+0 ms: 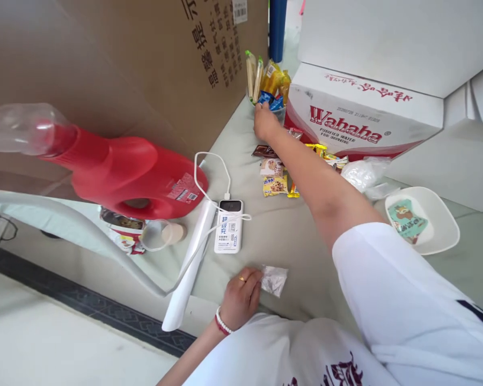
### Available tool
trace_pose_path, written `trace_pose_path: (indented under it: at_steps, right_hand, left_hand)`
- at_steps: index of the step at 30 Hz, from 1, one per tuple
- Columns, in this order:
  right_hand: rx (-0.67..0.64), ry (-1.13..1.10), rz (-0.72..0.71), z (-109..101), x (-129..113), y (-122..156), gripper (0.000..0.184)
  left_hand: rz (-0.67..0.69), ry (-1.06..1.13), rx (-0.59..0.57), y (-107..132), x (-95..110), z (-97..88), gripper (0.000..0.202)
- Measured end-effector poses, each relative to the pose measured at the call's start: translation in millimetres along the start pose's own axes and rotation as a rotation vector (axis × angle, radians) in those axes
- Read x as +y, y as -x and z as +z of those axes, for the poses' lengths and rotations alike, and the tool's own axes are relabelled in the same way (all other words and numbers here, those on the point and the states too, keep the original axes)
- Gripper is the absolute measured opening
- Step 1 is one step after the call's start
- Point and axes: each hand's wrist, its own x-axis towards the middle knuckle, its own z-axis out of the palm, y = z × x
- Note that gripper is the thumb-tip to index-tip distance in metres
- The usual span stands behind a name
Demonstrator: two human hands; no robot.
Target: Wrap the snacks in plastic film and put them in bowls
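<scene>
My left hand [243, 294], near my body, pinches the edge of a small clear plastic packet [274, 280] lying flat on the cloth. My right hand [266, 122] is stretched far forward to a clear round tub [280, 114]. Its fingers are closed at the tub's rim, right against blue snack wrappers [270, 99]; what they grip is partly hidden. Yellow snack packets [272, 78] and long wafer-like sticks [254, 78] stand in the same tub. Below my right wrist lie a brown wrapped snack [264, 151], a pale packet [271, 167] and a yellow cookie packet [275, 185].
A white power bank [228, 236] with a cable lies mid-cloth. A red jug [132, 171] and a tall cardboard box [153, 69] stand left. At right are a Wahaha carton [354, 115], a crumpled plastic bag [364, 172] and a white bowl [446, 225] holding a green packet.
</scene>
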Motion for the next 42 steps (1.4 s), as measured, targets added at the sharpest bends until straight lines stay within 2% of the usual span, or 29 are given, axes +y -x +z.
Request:
trace_pose_path:
  at_steps: [2, 5, 8, 11, 14, 17, 21, 24, 26, 29, 32, 34, 36, 37, 38, 40, 41, 42]
  right_hand:
    - [0.048, 0.225, 0.043, 7.4, 4.6, 5.6, 0.023]
    - [0.030, 0.617, 0.032, 7.3, 3.6, 36.4, 0.036]
    - [-0.022, 0.695, -0.022, 0.4, -4.5, 84.9, 0.038]
    - [0.005, 0.639, -0.056, -8.6, -12.4, 144.3, 0.036]
    - [0.150, 0.345, -0.073, -22.7, -12.2, 199.9, 0.029]
    - [0.314, -0.181, -0.015, -46.7, -1.4, 233.2, 0.026]
    - [0.363, -0.898, 0.294, -89.7, 18.9, 243.8, 0.022]
    - [0.450, -1.252, 0.528, -116.1, 26.3, 247.3, 0.029]
    - [0.467, -1.408, 0.591, -127.4, 24.8, 253.1, 0.031]
    - [0.420, -1.503, 0.542, -143.4, 14.7, 268.8, 0.030]
    - [0.478, -1.417, 0.424, -175.6, 0.8, 299.9, 0.026]
    - [0.641, -1.274, 0.310, -210.6, -5.8, 334.0, 0.022]
    - [0.872, -1.056, 0.162, -253.0, -5.8, 377.8, 0.021]
    - [0.992, -0.910, 0.084, -275.1, -2.3, 401.5, 0.023]
    - [1.035, -0.709, 0.061, -296.4, 3.8, 425.3, 0.019]
    - [1.217, -0.206, 0.021, -334.0, 23.0, 469.2, 0.016]
    - [1.240, -0.040, 0.073, -349.2, 35.3, 488.1, 0.014]
    - [1.151, 0.079, 0.167, -361.6, 48.5, 504.3, 0.016]
  left_hand:
    - [0.007, -0.014, 0.001, 1.1, -0.1, 0.2, 0.021]
    - [0.016, -0.020, 0.010, 1.6, -0.9, 0.9, 0.021]
    - [0.028, -0.027, 0.017, 1.0, -1.9, 1.9, 0.020]
    - [0.036, -0.044, 0.033, 0.4, -2.4, 2.7, 0.020]
    - [0.037, -0.040, 0.044, -0.1, -2.6, 3.4, 0.020]
    - [0.035, -0.032, 0.046, -0.8, -3.4, 4.5, 0.020]
    - [0.028, -0.023, 0.054, -2.0, -4.4, 5.9, 0.020]
    - [0.019, 0.039, 0.060, -2.7, -3.6, 4.7, 0.021]
    - [0.000, 0.100, 0.083, -3.2, -2.4, 3.1, 0.020]
    - [-0.083, 0.187, 0.134, -4.9, -0.1, 1.3, 0.016]
    - [-0.224, 0.279, 0.160, -9.4, 3.9, 1.2, 0.014]
    - [-0.287, 0.340, 0.148, -14.5, 8.2, 1.3, 0.014]
    - [-0.303, 0.372, 0.123, -20.9, 13.3, 1.1, 0.015]
    - [-0.300, 0.375, 0.113, -24.3, 15.8, 1.1, 0.015]
    - [-0.293, 0.373, 0.104, -27.7, 18.0, 1.2, 0.015]
    - [-0.266, 0.371, 0.086, -34.2, 21.1, 2.1, 0.015]
    - [-0.248, 0.374, 0.078, -37.3, 22.0, 3.1, 0.014]
    - [-0.228, 0.380, 0.069, -40.4, 22.7, 4.3, 0.013]
